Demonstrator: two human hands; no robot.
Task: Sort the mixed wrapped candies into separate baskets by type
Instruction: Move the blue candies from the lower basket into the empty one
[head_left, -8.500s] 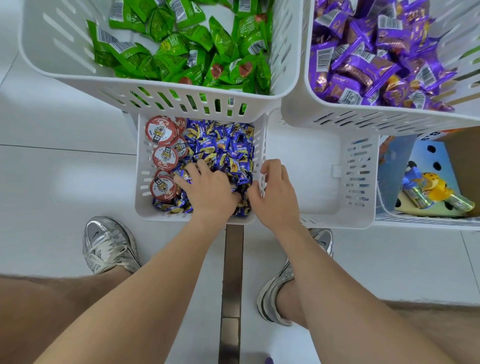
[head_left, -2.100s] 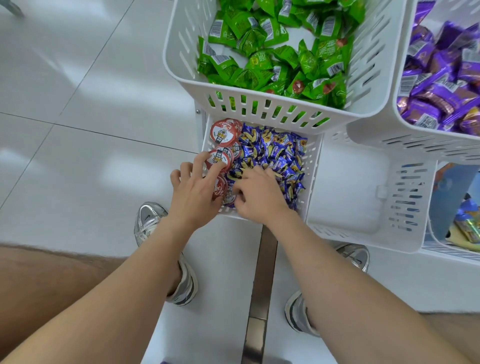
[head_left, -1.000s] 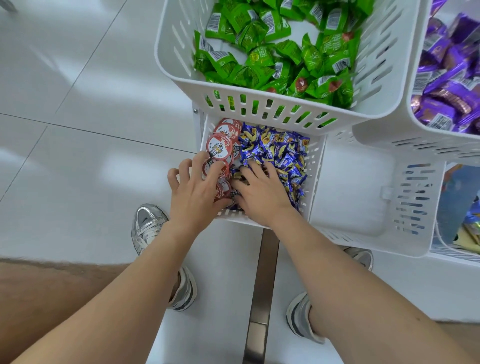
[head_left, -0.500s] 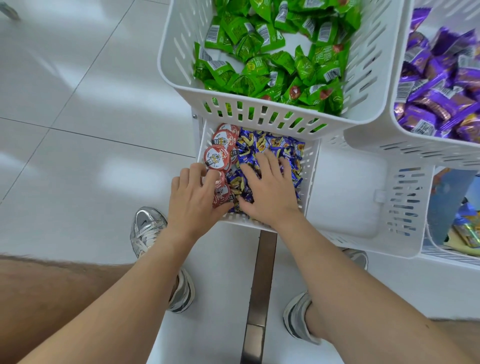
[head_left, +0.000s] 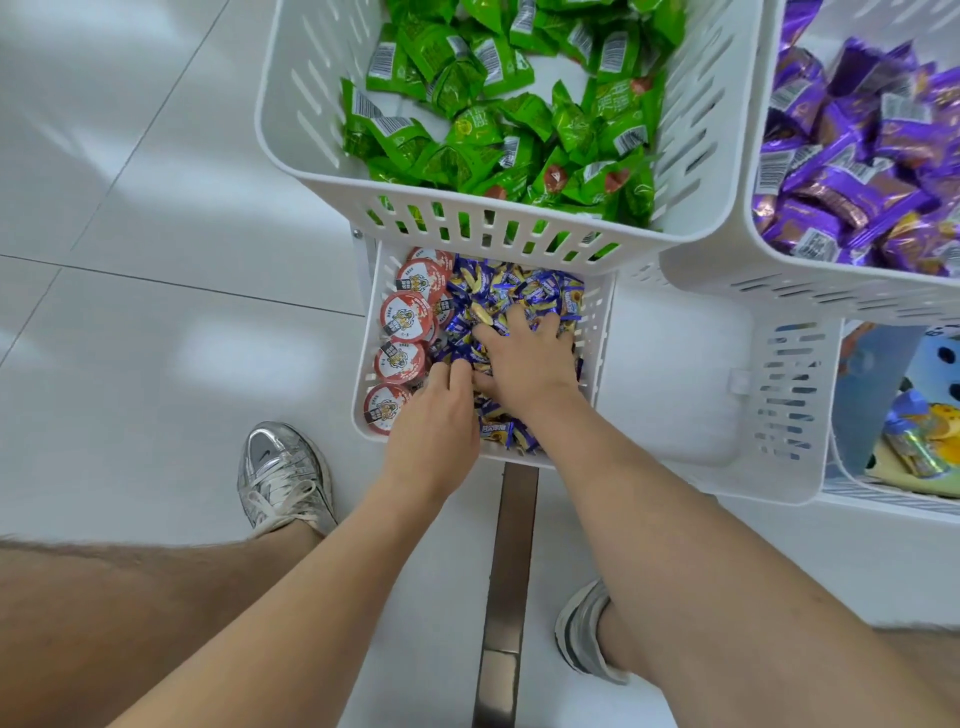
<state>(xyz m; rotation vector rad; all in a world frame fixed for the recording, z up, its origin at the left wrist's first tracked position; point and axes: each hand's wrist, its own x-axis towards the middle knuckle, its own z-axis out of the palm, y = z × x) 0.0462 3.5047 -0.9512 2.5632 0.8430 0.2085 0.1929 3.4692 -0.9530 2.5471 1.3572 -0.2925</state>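
Nearest to me on the head camera are the bare knees and forearms, with a silver left shoe (head_left: 283, 478) and a right shoe (head_left: 587, 636) planted on the white tiled floor (head_left: 156, 364) either side of a dark metal strip (head_left: 506, 571) set in it. Both arms reach forward into the low basket (head_left: 363, 374). The left hand (head_left: 434, 421) sits at the near edge, where the red-lidded cups (head_left: 405, 317) meet the blue candies (head_left: 519, 291). Its fingers are curled down with the tips buried, and I cannot tell whether they hold anything. The right hand (head_left: 524, 364) touches it on the right, lying palm-down on the blue candies with its fingers spread wide and the tips pressed into the heap. The mixed sweets are all in this low basket, the red-lidded cups lined up along its left wall and the blue candies filling the remainder. Just beside it on the right stands a second low basket (head_left: 789, 395) with slotted walls. Further out and higher, a green-candy basket (head_left: 467, 228) overhangs the far end of the low one, with its green candies (head_left: 493, 135) piled inside. To its right, almost touching, is a purple-candy basket (head_left: 779, 288) full of purple candies (head_left: 857, 171). Under that one, at the right edge, I see some colourful packaging (head_left: 919, 436) that I cannot identify.
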